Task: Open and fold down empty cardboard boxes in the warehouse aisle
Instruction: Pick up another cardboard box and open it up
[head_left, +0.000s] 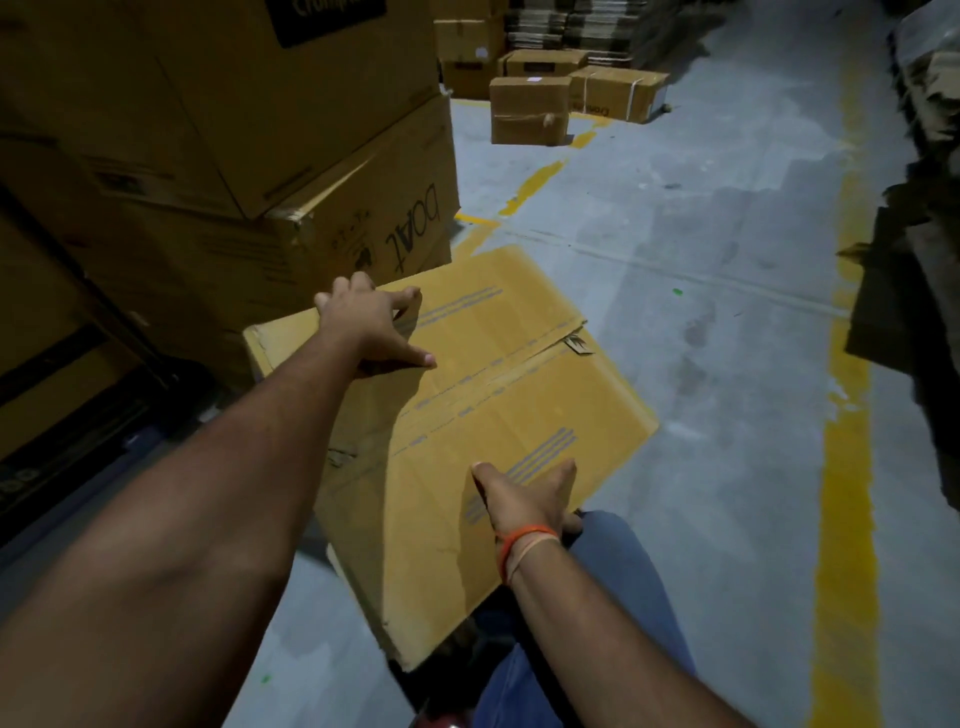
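A brown cardboard box (483, 384) lies tilted in front of me on the grey floor, its closed top flaps meeting along a taped seam. My left hand (371, 325) rests on the box's far left corner, fingers spread and curled over the edge. My right hand (524, 501), with an orange band on the wrist, lies flat on the near right part of the top, thumb and fingers apart. Whether either hand grips an edge is hard to tell; both press on the cardboard.
A tall stack of large boxes (260, 156) stands close at the left. More boxes (530, 109) sit further down the aisle. Flattened cardboard (914, 291) is piled along the right. A yellow floor line (847, 467) runs on the right. My blue-trousered knee (618, 571) is under the box's near edge.
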